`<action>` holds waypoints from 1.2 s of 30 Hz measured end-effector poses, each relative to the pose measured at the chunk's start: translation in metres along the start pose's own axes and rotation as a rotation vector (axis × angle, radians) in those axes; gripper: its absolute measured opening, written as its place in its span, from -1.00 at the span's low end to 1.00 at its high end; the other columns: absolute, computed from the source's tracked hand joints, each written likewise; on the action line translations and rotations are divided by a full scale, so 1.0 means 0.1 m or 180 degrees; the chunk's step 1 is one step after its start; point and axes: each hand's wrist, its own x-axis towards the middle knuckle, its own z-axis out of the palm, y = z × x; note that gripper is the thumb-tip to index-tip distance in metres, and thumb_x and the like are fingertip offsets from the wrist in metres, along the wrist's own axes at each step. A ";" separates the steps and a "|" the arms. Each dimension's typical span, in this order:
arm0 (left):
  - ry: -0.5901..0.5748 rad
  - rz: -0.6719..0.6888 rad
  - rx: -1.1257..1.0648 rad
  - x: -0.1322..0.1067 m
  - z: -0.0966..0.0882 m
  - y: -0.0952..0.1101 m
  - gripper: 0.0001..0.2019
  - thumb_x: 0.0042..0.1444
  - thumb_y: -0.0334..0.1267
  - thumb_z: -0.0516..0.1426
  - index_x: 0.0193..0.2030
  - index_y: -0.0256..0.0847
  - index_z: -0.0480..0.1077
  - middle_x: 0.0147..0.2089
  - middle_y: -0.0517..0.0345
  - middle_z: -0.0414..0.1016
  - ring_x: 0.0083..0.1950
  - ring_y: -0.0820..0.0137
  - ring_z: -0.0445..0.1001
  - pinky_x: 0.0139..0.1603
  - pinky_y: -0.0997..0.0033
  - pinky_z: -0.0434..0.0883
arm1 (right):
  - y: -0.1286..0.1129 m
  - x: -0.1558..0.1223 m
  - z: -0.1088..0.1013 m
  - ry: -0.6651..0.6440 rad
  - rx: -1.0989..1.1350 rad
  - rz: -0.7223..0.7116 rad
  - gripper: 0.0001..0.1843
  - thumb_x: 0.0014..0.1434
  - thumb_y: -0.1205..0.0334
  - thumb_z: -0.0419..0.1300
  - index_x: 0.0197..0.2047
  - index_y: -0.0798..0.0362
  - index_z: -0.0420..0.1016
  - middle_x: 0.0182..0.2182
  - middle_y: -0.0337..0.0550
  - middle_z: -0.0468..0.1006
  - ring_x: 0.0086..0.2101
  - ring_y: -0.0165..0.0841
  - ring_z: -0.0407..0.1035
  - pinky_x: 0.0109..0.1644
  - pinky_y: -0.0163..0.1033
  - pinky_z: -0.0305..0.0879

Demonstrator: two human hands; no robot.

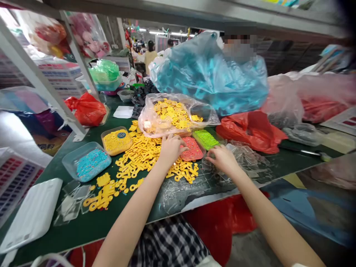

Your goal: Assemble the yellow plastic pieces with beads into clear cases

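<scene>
My left hand (172, 147) is over the loose yellow plastic pieces (144, 154), its fingers apart and its thumb at the edge of a tub of small red pieces (191, 149). My right hand (222, 158) is at the near right corner of a tub of bright green pieces (206, 138), beside a heap of clear plastic parts (247, 157). Its fingers are bent, with a gap at the thumb, and I see nothing held in them. Behind the left hand an open clear bag (150, 118) spills more yellow pieces.
At left stand a tub of blue pieces (93, 163), a tub of small yellow pieces (116, 140) and a white plastic slab (30, 213). A big bag of blue parts (211, 78) and a red bag (250, 129) lie behind. A shelf beam (194, 16) crosses overhead.
</scene>
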 end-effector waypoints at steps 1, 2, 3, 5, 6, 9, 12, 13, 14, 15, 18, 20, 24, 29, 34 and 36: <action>0.0086 -0.0016 -0.0057 -0.07 -0.05 -0.02 -0.79 0.25 -0.10 0.14 -0.21 -0.11 0.57 -0.04 0.11 0.55 0.10 0.19 0.34 0.12 0.15 0.13 | -0.02 0.02 0.02 -0.0019 -0.0049 0.0015 -0.83 0.14 0.15 0.27 -0.27 0.06 0.56 -0.20 0.06 0.55 -0.07 -0.04 0.30 -0.09 -0.07 0.22; 0.0192 -0.0043 -0.0132 -0.15 -0.10 -0.05 -0.79 0.26 -0.11 0.13 -0.20 -0.10 0.57 -0.05 0.12 0.56 0.07 0.21 0.36 0.10 0.17 0.15 | -0.03 0.04 0.04 -0.0045 -0.0089 0.0023 -0.79 0.12 0.10 0.28 -0.27 0.07 0.56 -0.20 0.09 0.55 -0.06 -0.01 0.29 -0.11 -0.05 0.22; 0.0309 -0.0087 -0.0221 -0.22 -0.15 -0.09 -0.79 0.27 -0.11 0.12 -0.20 -0.11 0.56 -0.07 0.13 0.56 0.04 0.22 0.38 0.08 0.19 0.17 | -0.04 0.05 0.06 -0.0078 -0.0120 0.0024 -0.74 0.09 0.05 0.30 -0.26 0.07 0.56 -0.20 0.10 0.55 -0.06 0.01 0.29 -0.12 -0.05 0.22; 0.0513 -0.0211 -0.0404 -0.38 -0.26 -0.17 -0.78 0.29 -0.14 0.10 -0.22 -0.13 0.55 -0.10 0.14 0.57 -0.01 0.24 0.40 0.04 0.21 0.20 | -0.05 0.09 0.09 -0.0151 -0.0154 0.0008 -0.67 0.05 -0.02 0.31 -0.24 0.07 0.56 -0.20 0.09 0.56 -0.07 0.02 0.30 -0.13 -0.05 0.22; 0.0547 -0.0282 -0.0470 -0.47 -0.32 -0.23 -0.77 0.29 -0.14 0.09 -0.23 -0.13 0.55 -0.11 0.14 0.57 -0.02 0.25 0.42 0.03 0.21 0.22 | -0.04 0.10 0.10 -0.0190 -0.0154 -0.0001 -0.65 0.06 -0.04 0.30 -0.23 0.07 0.55 -0.21 0.07 0.56 -0.08 0.01 0.31 -0.13 -0.06 0.22; 0.0354 -0.0480 -0.0585 -0.82 -0.44 -0.44 -0.77 0.28 -0.13 0.10 -0.27 -0.17 0.52 -0.16 0.14 0.58 -0.07 0.25 0.45 0.01 0.20 0.24 | 0.01 0.12 0.12 -0.0291 -0.0104 -0.0004 -0.63 0.09 -0.04 0.26 -0.15 0.04 0.54 -0.22 0.00 0.58 -0.11 -0.05 0.34 -0.14 -0.11 0.23; 0.0040 -0.0645 -0.0672 -1.23 -0.45 -0.63 -0.76 0.26 -0.10 0.11 -0.26 -0.16 0.53 -0.17 0.12 0.58 -0.08 0.24 0.46 0.01 0.17 0.27 | 0.05 0.12 0.14 -0.0393 0.0007 -0.0025 -0.67 0.11 -0.03 0.23 -0.16 0.02 0.53 -0.19 -0.05 0.58 -0.13 -0.09 0.37 -0.13 -0.13 0.23; 0.0001 -0.0715 -0.0685 -1.36 -0.43 -0.68 -0.77 0.26 -0.11 0.10 -0.26 -0.15 0.53 -0.16 0.11 0.57 -0.07 0.24 0.45 0.01 0.17 0.28 | 0.05 0.12 0.15 -0.0419 0.0015 -0.0026 -0.68 0.12 -0.03 0.22 -0.18 0.01 0.54 -0.19 -0.05 0.58 -0.12 -0.08 0.37 -0.12 -0.13 0.23; -0.0005 -0.0801 -0.0681 -1.48 -0.40 -0.71 -0.77 0.26 -0.12 0.11 -0.25 -0.13 0.54 -0.14 0.11 0.56 -0.06 0.24 0.45 0.01 0.16 0.29 | 0.03 0.11 0.15 -0.0429 -0.0010 -0.0011 -0.70 0.12 -0.02 0.21 -0.20 0.00 0.54 -0.19 -0.04 0.58 -0.12 -0.07 0.37 -0.13 -0.12 0.22; -0.0003 -0.0875 -0.0667 -1.58 -0.36 -0.73 -0.79 0.26 -0.13 0.11 -0.25 -0.11 0.56 -0.13 0.11 0.56 -0.05 0.23 0.44 0.01 0.15 0.30 | 0.01 0.11 0.16 -0.0419 -0.0071 0.0021 -0.70 0.13 -0.03 0.20 -0.21 0.00 0.54 -0.19 -0.03 0.58 -0.11 -0.04 0.36 -0.14 -0.10 0.22; 0.0087 -0.0910 -0.0537 -1.78 -0.23 -0.76 -0.82 0.24 -0.17 0.14 -0.24 -0.06 0.59 -0.09 0.12 0.54 -0.03 0.22 0.42 0.02 0.11 0.31 | -0.10 0.09 0.16 -0.0300 -0.0332 0.0181 -0.66 0.14 -0.05 0.18 -0.18 0.03 0.53 -0.19 0.04 0.56 -0.08 0.03 0.33 -0.16 -0.06 0.20; 0.0168 -0.0772 -0.0434 -1.82 -0.16 -0.77 -0.83 0.23 -0.18 0.15 -0.24 -0.03 0.60 -0.07 0.13 0.54 -0.01 0.21 0.40 0.03 0.09 0.31 | -0.17 0.08 0.15 -0.0270 -0.0393 0.0246 -0.63 0.14 -0.05 0.17 -0.15 0.05 0.51 -0.17 0.06 0.55 -0.06 0.04 0.32 -0.16 -0.05 0.19; 0.0201 -0.0589 -0.0428 -1.83 -0.09 -0.81 -0.83 0.24 -0.18 0.14 -0.20 0.03 0.60 -0.02 0.16 0.54 -0.01 0.22 0.39 0.06 0.07 0.32 | -0.21 0.06 0.12 -0.0294 -0.0293 0.0346 -0.72 0.16 0.05 0.13 -0.15 0.01 0.50 -0.20 -0.03 0.57 -0.10 -0.03 0.35 -0.15 -0.06 0.18; 0.0308 -0.0688 -0.0576 -1.87 -0.08 -0.83 -0.77 0.29 -0.13 0.08 -0.07 0.02 0.56 0.00 0.12 0.54 0.02 0.21 0.40 0.04 0.10 0.34 | -0.16 -0.09 0.10 0.0085 -0.0447 0.0518 -0.66 0.21 0.03 0.08 -0.09 0.05 0.49 -0.19 0.04 0.55 -0.09 0.00 0.33 -0.17 -0.04 0.21; 0.0320 -0.0644 -0.0486 -1.90 -0.02 -0.85 -0.60 0.21 0.02 0.14 0.13 -0.05 0.43 0.00 0.08 0.56 0.01 0.17 0.42 0.04 0.10 0.33 | -0.10 -0.34 0.12 0.0292 -0.0623 0.0471 -0.50 0.17 -0.16 0.12 -0.05 0.07 0.49 -0.15 0.11 0.51 -0.09 0.05 0.31 -0.15 0.02 0.24; 0.0320 -0.0540 -0.0466 -1.91 0.01 -0.86 -0.60 0.21 0.04 0.13 0.13 -0.04 0.42 0.00 0.09 0.56 0.00 0.17 0.43 0.03 0.12 0.32 | -0.09 -0.40 0.15 0.0313 -0.0434 0.0398 -0.49 0.13 -0.19 0.16 -0.04 0.04 0.50 -0.13 0.07 0.51 -0.09 0.03 0.31 -0.15 -0.01 0.25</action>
